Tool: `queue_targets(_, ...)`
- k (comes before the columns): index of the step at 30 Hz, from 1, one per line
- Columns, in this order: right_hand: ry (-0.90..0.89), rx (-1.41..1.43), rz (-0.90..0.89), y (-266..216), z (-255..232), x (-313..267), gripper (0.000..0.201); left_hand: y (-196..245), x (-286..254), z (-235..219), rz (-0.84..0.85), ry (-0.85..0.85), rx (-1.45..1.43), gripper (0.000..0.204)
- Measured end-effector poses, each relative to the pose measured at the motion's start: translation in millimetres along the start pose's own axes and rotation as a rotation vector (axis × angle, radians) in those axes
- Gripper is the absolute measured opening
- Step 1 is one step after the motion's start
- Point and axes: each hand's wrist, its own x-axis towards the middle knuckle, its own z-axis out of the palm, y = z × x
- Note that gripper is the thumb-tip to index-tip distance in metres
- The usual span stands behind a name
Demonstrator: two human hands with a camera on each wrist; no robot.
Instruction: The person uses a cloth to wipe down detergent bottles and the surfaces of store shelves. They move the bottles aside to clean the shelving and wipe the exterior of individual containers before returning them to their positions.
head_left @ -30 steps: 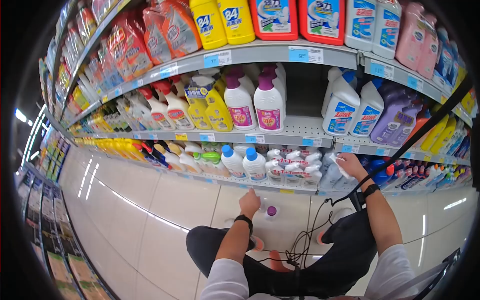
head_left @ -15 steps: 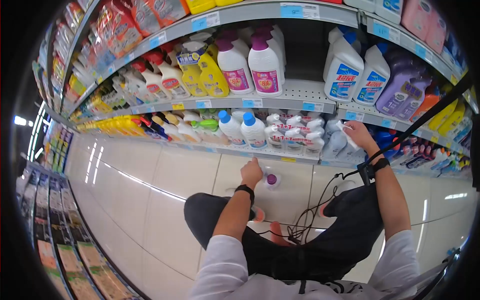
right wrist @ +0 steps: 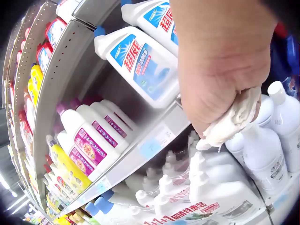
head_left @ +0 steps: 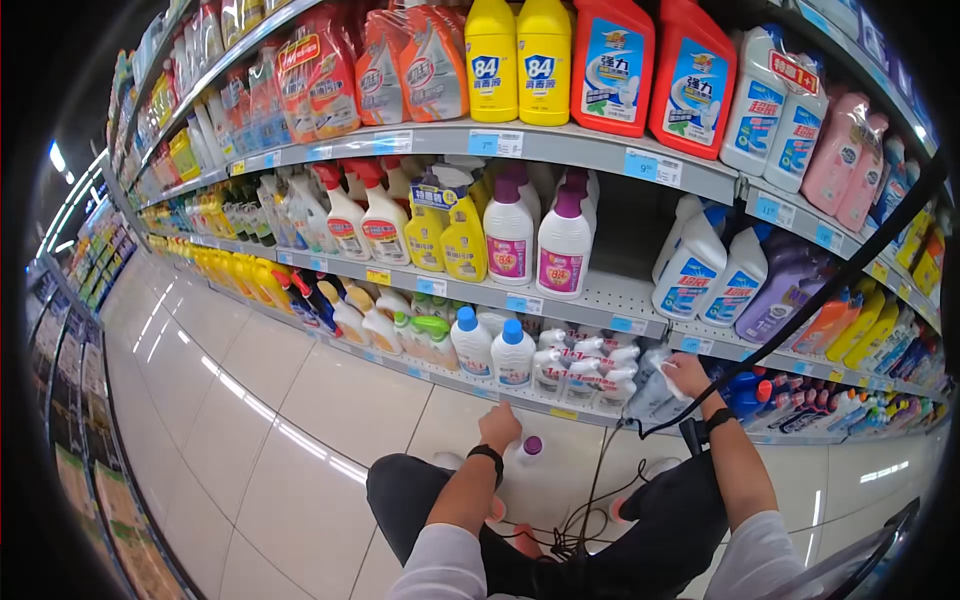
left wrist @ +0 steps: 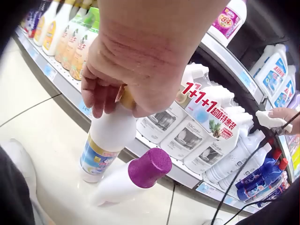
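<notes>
My left hand (head_left: 498, 427) is low in front of the bottom shelf. In the left wrist view its fingers curl round the gold-coloured top of a white bottle (left wrist: 101, 150) with a blue label. Beside that bottle, on the floor, stands a white bottle with a purple cap (left wrist: 150, 168). My right hand (right wrist: 220, 70) holds a crumpled white cloth (right wrist: 232, 119), bunched in its fingers. It is close over pale, white-capped bottles (right wrist: 265, 150) at the bottom shelf, next to shrink-wrapped three-packs of white bottles (left wrist: 187, 133).
Shelves of cleaning bottles rise ahead, with a shelf edge (head_left: 480, 285) above the hands. Purple-capped bottles (head_left: 567, 245) and blue-capped toilet cleaner bottles (head_left: 690, 275) flank a dark gap. A black cable (head_left: 590, 500) lies looped between the legs; another strap crosses at right.
The head view has shifted, so shelves and hands appear elsewhere in it. Both hands keep nearly the same places by the bottom shelf, the right still holding the cloth.
</notes>
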Motion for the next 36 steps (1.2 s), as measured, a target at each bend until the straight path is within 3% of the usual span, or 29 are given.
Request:
queue_targets(1, 0.002, -0.003, -0.006, -2.1, 4.1, 2.5, 0.024, -2.4, -2.6, 0.0, -0.018, -0.021, -0.025, 0.035)
queue_targets(3, 0.166, -0.035, -0.214, 0.4, 18.9, 11.0, 0.025, -4.8, 1.0, 1.1, -0.020, -0.046, -0.019, 0.036)
queue_targets(6, 0.104, 0.058, -0.154, -5.1, 31.6, 24.1, 0.026, -7.4, -12.9, -1.5, 0.080, 0.017, 0.003, 0.036)
queue_targets(8, 0.078, 0.094, -0.103, -26.4, 30.9, 24.4, 0.026, -8.5, -18.0, 0.6, 0.226, 0.218, 0.072, 0.032)
queue_targets(11, -0.008, 0.156, -0.081, -34.8, 23.6, 23.7, 0.028, -9.8, -19.6, 2.8, 0.235, 0.230, 0.059, 0.030)
queue_targets(15, -0.017, 0.160, -0.111, -27.4, 13.9, 22.6, 0.025, -7.3, -12.7, -5.4, 0.214, 0.133, 0.089, 0.028)
queue_targets(20, -0.032, 0.160, -0.024, -25.3, 4.3, 10.8, 0.025, -1.3, -6.9, -0.1, 0.142, 0.118, 0.056, 0.029)
queue_targets(23, -0.030, 0.149, 0.020, -9.5, 6.6, 6.2, 0.024, 0.8, 3.2, 1.1, 0.164, 0.225, 0.076, 0.033)
queue_targets(25, -0.066, 0.126, 0.012, 3.1, 10.4, 5.4, 0.025, 13.2, 16.9, -13.7, 0.057, 0.454, -0.208, 0.040)
queue_targets(27, -0.048, 0.149, 0.045, 6.8, 10.6, 0.0, 0.026, 24.5, 36.7, -40.7, 0.104, 0.566, -0.290, 0.047)
queue_targets(29, -0.062, 0.075, 0.009, 8.2, 8.8, -2.2, 0.026, 38.0, 44.3, -77.1, 0.300, 0.748, -0.300, 0.048)
queue_targets(32, -0.055, 0.080, 0.090, 22.8, 16.9, 1.5, 0.025, 53.0, 47.5, -127.7, 0.366, 0.591, -0.257, 0.047)
queue_targets(36, -0.123, 0.081, 0.068, 4.8, 12.3, 1.1, 0.024, 43.8, 61.0, -137.2, 0.414, 0.450, -0.273, 0.048)
